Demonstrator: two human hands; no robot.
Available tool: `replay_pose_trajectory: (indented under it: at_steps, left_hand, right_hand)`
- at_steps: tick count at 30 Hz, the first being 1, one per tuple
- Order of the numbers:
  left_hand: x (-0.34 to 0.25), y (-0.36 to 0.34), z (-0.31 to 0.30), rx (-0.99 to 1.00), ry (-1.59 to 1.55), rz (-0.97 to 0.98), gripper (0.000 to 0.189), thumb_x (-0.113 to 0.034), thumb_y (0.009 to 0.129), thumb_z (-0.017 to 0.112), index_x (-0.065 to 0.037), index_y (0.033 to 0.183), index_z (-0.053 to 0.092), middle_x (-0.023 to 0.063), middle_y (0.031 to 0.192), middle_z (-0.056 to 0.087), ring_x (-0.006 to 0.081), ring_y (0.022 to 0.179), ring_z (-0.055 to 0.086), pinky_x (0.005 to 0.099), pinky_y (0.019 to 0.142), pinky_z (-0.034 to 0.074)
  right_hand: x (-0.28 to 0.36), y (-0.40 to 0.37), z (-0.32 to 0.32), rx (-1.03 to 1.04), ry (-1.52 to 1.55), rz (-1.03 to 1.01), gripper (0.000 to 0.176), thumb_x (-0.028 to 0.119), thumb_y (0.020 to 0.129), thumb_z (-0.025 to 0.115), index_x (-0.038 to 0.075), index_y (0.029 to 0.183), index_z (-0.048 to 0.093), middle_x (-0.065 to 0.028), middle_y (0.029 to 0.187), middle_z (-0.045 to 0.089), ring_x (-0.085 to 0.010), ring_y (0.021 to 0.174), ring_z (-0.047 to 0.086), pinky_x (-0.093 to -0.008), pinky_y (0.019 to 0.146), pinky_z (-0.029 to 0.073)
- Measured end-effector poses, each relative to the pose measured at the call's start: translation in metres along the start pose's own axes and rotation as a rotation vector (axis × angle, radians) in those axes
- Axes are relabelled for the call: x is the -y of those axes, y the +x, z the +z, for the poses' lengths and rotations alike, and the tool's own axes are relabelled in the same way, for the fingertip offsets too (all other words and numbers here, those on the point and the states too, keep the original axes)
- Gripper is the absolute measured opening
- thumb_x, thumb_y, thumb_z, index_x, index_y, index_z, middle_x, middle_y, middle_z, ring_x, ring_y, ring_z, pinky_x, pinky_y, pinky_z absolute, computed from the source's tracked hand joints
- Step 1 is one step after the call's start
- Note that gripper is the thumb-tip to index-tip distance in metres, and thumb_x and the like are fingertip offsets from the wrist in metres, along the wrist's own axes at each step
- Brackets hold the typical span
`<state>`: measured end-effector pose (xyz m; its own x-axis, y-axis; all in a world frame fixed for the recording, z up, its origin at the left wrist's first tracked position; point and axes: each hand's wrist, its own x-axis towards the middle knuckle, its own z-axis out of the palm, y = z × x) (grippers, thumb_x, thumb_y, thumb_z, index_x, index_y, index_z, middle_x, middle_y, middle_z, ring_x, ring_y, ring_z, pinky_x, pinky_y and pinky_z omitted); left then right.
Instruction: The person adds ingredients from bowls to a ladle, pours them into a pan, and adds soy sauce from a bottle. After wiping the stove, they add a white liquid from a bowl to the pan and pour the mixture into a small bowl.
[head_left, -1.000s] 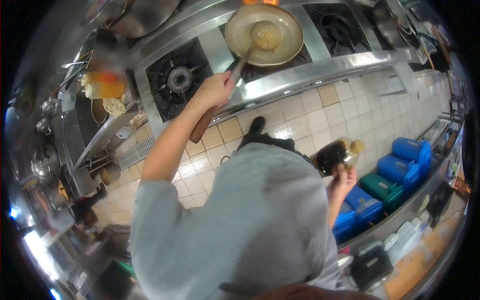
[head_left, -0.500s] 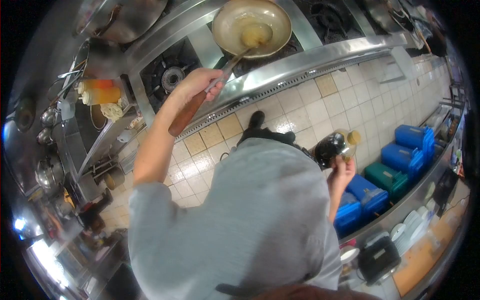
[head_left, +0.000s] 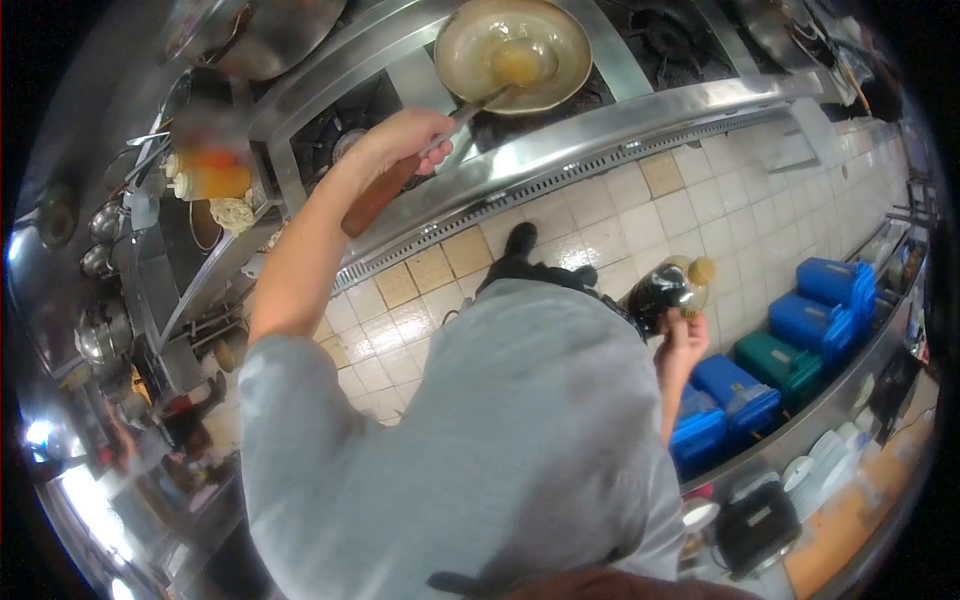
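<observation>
At top centre, the left hand [head_left: 400, 140] is clenched around the wooden-handled steel ladle [head_left: 375, 198]. Its bowl rests in the round steel wok [head_left: 562, 40], probably to work the yellowish liquid there. Right of centre, the right hand [head_left: 683, 335] grips a dark, yellow-capped bottle [head_left: 658, 292] near its neck, held low and well away from the burner.

One wide-angle camera sits high above the person's head and looks steeply down over the grey shirt [head_left: 500, 430]. It faces the stove [head_left: 620, 120], which lies beyond the left hand [head_left: 400, 145] gripping the ladle [head_left: 375, 200]. The right hand [head_left: 683, 335], holding the bottle [head_left: 665, 290], is nearer the lens. The picture's edges curve strongly.
</observation>
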<state>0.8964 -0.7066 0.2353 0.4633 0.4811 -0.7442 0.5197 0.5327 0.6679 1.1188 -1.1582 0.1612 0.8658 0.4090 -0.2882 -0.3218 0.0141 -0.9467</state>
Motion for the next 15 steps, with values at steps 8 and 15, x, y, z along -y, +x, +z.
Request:
replay_pose_trajectory:
  at_steps: [8,15]
  left_hand:
    - [0.003,0.009,-0.006,-0.045,0.191,0.021,0.022,-0.024,0.100,0.056,-0.002,0.103,0.060,0.0017,0.070,0.057,0.0092,0.052,0.052,0.0260,0.040,0.041]
    - [0.031,-0.018,0.016,-0.497,1.397,0.470,0.037,-0.017,0.095,0.058,-0.006,0.130,0.049,0.0238,0.081,0.068,0.0441,0.081,0.069,0.0559,0.070,0.055]
  right_hand:
    - [0.002,-0.003,0.005,-0.026,-0.015,0.013,0.008,0.001,0.088,0.067,0.001,0.093,0.061,-0.0029,0.077,0.059,-0.0105,0.065,0.049,-0.0250,0.060,0.039]
    - [-0.009,-0.006,-0.010,0.048,-0.028,0.016,0.016,0.003,0.088,0.069,0.000,0.103,0.065,-0.0016,0.086,0.063,-0.0084,0.072,0.052,-0.0232,0.064,0.040]
